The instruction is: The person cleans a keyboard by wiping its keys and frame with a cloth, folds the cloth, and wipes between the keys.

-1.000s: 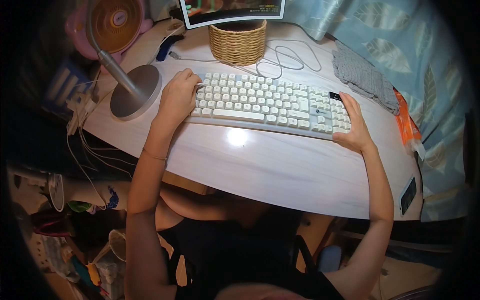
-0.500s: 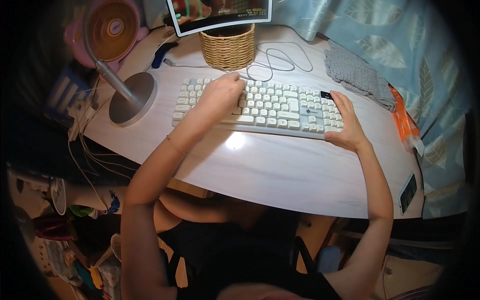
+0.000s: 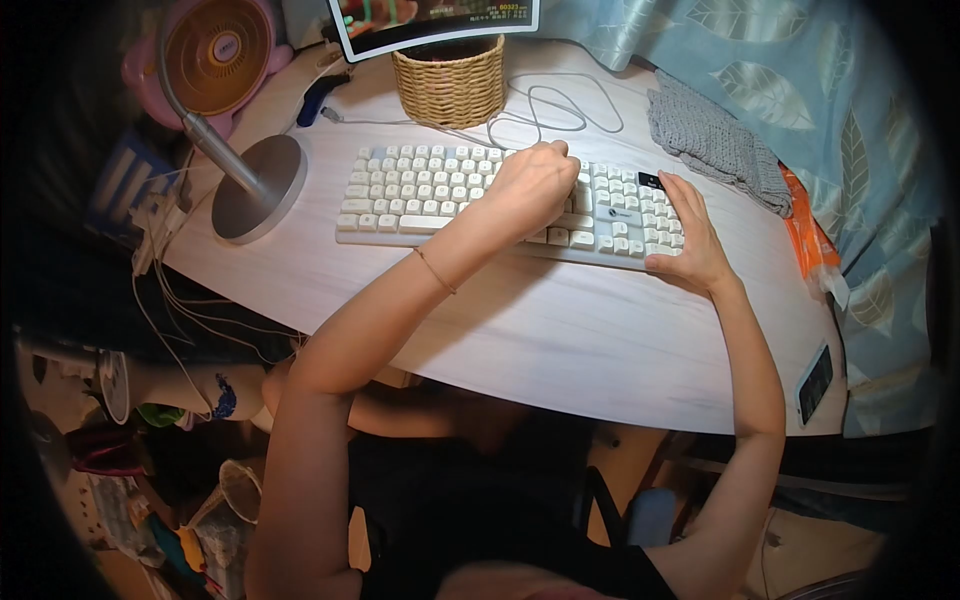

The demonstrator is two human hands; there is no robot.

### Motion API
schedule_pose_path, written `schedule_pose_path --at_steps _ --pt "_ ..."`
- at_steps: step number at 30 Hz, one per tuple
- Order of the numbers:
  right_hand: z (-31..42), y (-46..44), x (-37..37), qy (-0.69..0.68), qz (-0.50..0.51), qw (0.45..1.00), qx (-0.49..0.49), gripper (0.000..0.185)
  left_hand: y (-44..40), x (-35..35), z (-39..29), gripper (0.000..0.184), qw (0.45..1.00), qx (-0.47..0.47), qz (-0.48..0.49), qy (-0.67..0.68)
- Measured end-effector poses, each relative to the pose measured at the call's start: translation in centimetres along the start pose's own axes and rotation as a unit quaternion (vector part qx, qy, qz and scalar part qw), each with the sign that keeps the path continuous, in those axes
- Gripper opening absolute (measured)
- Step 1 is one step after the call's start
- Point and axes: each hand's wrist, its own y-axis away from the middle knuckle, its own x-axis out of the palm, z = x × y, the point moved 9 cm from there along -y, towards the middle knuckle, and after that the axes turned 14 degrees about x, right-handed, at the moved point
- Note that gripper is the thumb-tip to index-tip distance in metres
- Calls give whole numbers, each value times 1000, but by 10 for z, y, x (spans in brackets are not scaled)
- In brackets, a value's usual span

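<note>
A white keyboard (image 3: 420, 192) lies across the desk (image 3: 560, 330). Over its right-centre keys is my left hand (image 3: 535, 188), with the fingers curled together; whatever they may hold is too small or hidden to make out. My right hand (image 3: 697, 238) rests at the keyboard's right end, thumb on the near edge and fingers stretched to the far corner, beside a small black panel (image 3: 651, 181). The keys under my left hand are hidden.
Behind the keyboard are a wicker basket (image 3: 450, 88), a screen (image 3: 440, 22) and a grey cable (image 3: 575, 105). At left stand a lamp base (image 3: 262, 190) and a pink fan (image 3: 215, 55). Grey knitted cloth (image 3: 715, 140), an orange packet (image 3: 808, 235) and a phone (image 3: 815, 384) are at right.
My left hand has moved right along the keyboard, from its left end to its right-centre keys. My right hand has stayed at the right end. The view has shifted slightly.
</note>
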Motion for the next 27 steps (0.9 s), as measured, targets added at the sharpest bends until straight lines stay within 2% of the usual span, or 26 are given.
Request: schedule_pose_path --at_steps 12,19,27 --pt "3 0 -1 11 -3 1000 -4 115 15 -11 12 9 996 -14 -19 89" --pt "2 1 0 6 0 1000 0 114 18 -13 18 10 999 -29 -15 32" --pt "3 2 -1 6 5 1000 15 114 30 -24 31 12 998 -43 23 39"
